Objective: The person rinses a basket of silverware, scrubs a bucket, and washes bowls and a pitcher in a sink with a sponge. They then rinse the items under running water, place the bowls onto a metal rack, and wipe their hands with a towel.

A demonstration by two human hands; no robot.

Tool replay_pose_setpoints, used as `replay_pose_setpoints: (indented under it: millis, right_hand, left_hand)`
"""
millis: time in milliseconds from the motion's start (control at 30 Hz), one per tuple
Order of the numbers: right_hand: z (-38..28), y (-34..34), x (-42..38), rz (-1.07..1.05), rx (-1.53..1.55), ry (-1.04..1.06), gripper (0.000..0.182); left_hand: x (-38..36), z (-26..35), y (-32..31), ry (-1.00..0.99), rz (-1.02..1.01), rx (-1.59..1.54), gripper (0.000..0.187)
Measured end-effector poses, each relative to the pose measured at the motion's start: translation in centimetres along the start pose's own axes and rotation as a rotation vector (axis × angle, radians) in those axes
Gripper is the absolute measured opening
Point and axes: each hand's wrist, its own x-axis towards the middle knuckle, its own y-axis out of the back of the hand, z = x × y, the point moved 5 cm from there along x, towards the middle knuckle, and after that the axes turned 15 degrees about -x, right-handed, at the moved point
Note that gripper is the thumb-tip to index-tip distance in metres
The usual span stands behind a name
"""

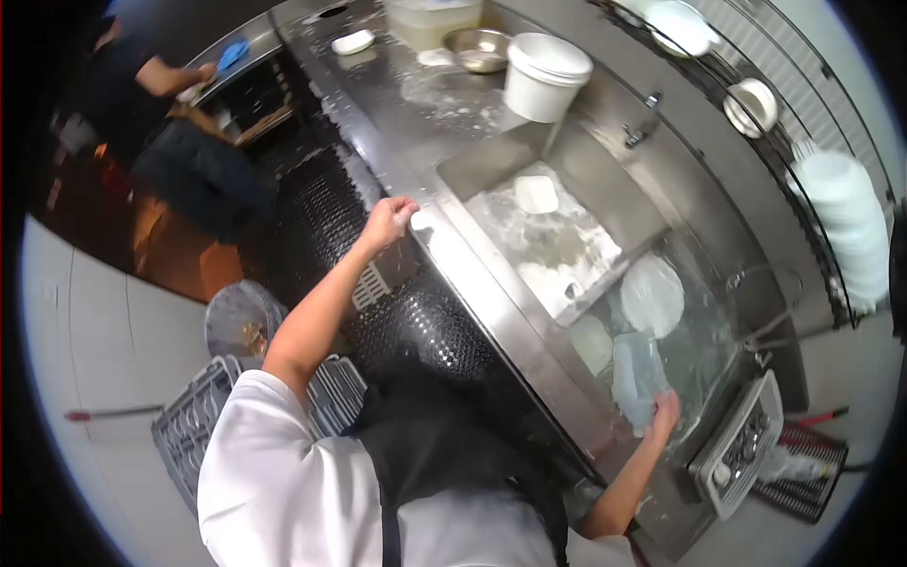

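Observation:
My right hand (pixel 664 413) grips the near end of a translucent rectangular plastic container (pixel 638 378) over the right basin, which holds cloudy water. Beside that container lie a round whitish lid or plate (pixel 652 296) and a pale flat piece (pixel 592 344), both in the water. Out to the left, my left hand (pixel 389 222) is raised near the front edge of the steel counter, its fingers curled together. Whether anything small is inside them is hidden. In the left basin (pixel 590 151), a white square dish (pixel 537 194) sits among suds.
A white bucket (pixel 543 80), a metal bowl (pixel 477 49) and a large plastic tub (pixel 430 21) stand on the counter. Cutlery fills a tray (pixel 746 449) at right. Stacked white containers (pixel 841 222) occupy the rack. A person (pixel 156 80) works at far left, beyond a bin (pixel 241 321).

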Motion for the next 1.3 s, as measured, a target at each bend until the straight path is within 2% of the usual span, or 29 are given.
replay_pose_setpoints:
  millis: [33, 100, 167, 200, 233, 267, 333, 367, 400, 433, 467, 500, 567, 633, 700, 733, 800, 867, 900, 933, 967, 1000, 1033, 1067, 1100, 1200, 1267, 1300]
  right_hand:
    - [-0.5, 0.1, 0.1, -0.057, 0.111, -0.060, 0.056]
    - [-1.0, 0.4, 0.3, -0.105, 0.191, -0.025, 0.054]
    - [-5.9, -1.2, -0.7, -0.070, 0.262, 0.081, 0.054]
    - [-7.9, -2.4, -0.7, -0.129, 0.263, 0.093, 0.053]
    - [-9.2, -3.5, -0.6, -0.172, 0.263, 0.098, 0.053]
    - [-9.5, -4.3, 0.4, -0.223, 0.268, 0.113, 0.052]
    - [-11.2, -7.0, 2.1, -0.249, 0.350, 0.086, 0.052]
    - [-12.9, -8.7, 2.0, -0.240, 0.400, 0.074, 0.051]
    - [-14.7, -10.7, 1.7, -0.283, 0.463, 0.077, 0.051]
    - [-15.5, -12.6, 2.5, -0.359, 0.482, 0.086, 0.051]
    - [-16.4, -14.5, 3.0, -0.434, 0.495, 0.096, 0.052]
    - [-16.9, -16.3, 3.6, -0.405, 0.493, 0.077, 0.053]
    - [-19.2, -21.3, 4.0, -0.359, 0.499, 0.041, 0.055]
    - [-22.7, -26.4, 2.6, -0.408, 0.553, 0.019, 0.057]
    - [-25.9, -31.1, 0.9, -0.439, 0.569, -0.002, 0.060]
    - [-27.3, -33.5, 0.3, -0.443, 0.565, -0.009, 0.061]
    - [-28.1, -36.6, -0.9, -0.412, 0.540, -0.050, 0.062]
    - [-27.8, -39.6, -1.1, -0.362, 0.515, -0.099, 0.062]
    - [-28.5, -40.6, -1.9, -0.318, 0.465, -0.105, 0.061]
    - [-29.5, -41.8, -2.6, -0.278, 0.412, -0.109, 0.061]
    - [-30.6, -42.8, -3.4, -0.239, 0.358, -0.119, 0.060]
    - [-32.3, -43.6, -4.1, -0.224, 0.307, -0.110, 0.058]
    - [-32.8, -44.1, -4.2, -0.214, 0.268, -0.114, 0.058]
    - [-33.1, -44.3, -4.0, -0.205, 0.231, -0.119, 0.058]
    - [-33.5, -44.6, -3.6, -0.198, 0.194, -0.124, 0.058]
    - [-37.5, -45.8, -4.0, -0.197, 0.085, -0.076, 0.057]
    - [-39.5, -46.0, -3.7, -0.185, 0.008, -0.039, 0.056]
    - [-40.5, -46.0, -3.4, -0.184, -0.033, -0.019, 0.056]
  left_hand:
    - [-0.6, -1.3, 2.8, 0.055, 0.055, 0.054, 0.020]
    - [-1.6, -5.7, 8.7, 0.107, 0.188, 0.096, 0.018]
    - [-3.5, -8.9, 15.2, 0.079, 0.307, 0.239, 0.019]
    - [-4.5, -11.8, 19.1, 0.051, 0.426, 0.288, 0.020]
    - [-6.3, -11.8, 21.9, 0.267, 0.528, 0.250, 0.020]
    - [-7.8, -12.9, 25.2, 0.295, 0.615, 0.345, 0.021]
    - [-10.7, -13.2, 30.6, 0.080, 0.776, 0.647, 0.025]
    - [-12.1, -14.0, 33.4, 0.155, 0.849, 0.747, 0.023]
    - [-12.0, -16.1, 37.2, 0.136, 0.744, 0.927, 0.025]
    - [-13.7, -12.6, 36.9, 0.341, 0.796, 0.846, 0.032]
    - [-14.8, -14.7, 39.9, 0.451, 0.884, 0.757, 0.038]
    - [-15.1, -17.0, 42.2, 0.668, 0.759, 0.869, 0.042]
    - [-13.9, -17.3, 43.8, 0.787, 0.691, 0.959, 0.041]
    - [-9.3, -17.5, 44.7, 0.773, 0.755, 0.957, 0.032]
    - [-2.3, -17.8, 44.4, 0.565, 0.816, 0.722, 0.028]
    - [2.3, -17.9, 44.2, 0.489, 0.772, 0.686, 0.027]
    - [13.4, -17.6, 42.6, 0.064, 0.628, 0.536, 0.022]
    - [24.8, -15.0, 39.4, -0.106, 0.482, 0.368, 0.021]
    - [29.9, -12.0, 37.4, -0.147, 0.423, 0.357, 0.023]
    - [35.6, -12.0, 36.7, -0.187, 0.378, 0.316, 0.024]
    - [40.4, -10.4, 35.8, -0.226, 0.359, 0.296, 0.026]
    - [45.6, -11.4, 35.9, -0.366, 0.424, 0.416, 0.028]
    - [51.4, -14.2, 36.5, -0.180, 0.432, 0.237, 0.038]
    - [55.3, -14.0, 35.8, -0.015, 0.383, -0.021, 0.049]
    - [57.9, -13.0, 35.6, 0.101, 0.439, -0.045, 0.060]
    - [66.8, -16.7, 37.3, 0.250, 0.498, -0.369, 0.049]
    - [70.1, -18.7, 38.1, 0.328, 0.506, -0.543, 0.050]
    - [71.6, -19.7, 38.4, 0.357, 0.444, -0.591, 0.052]
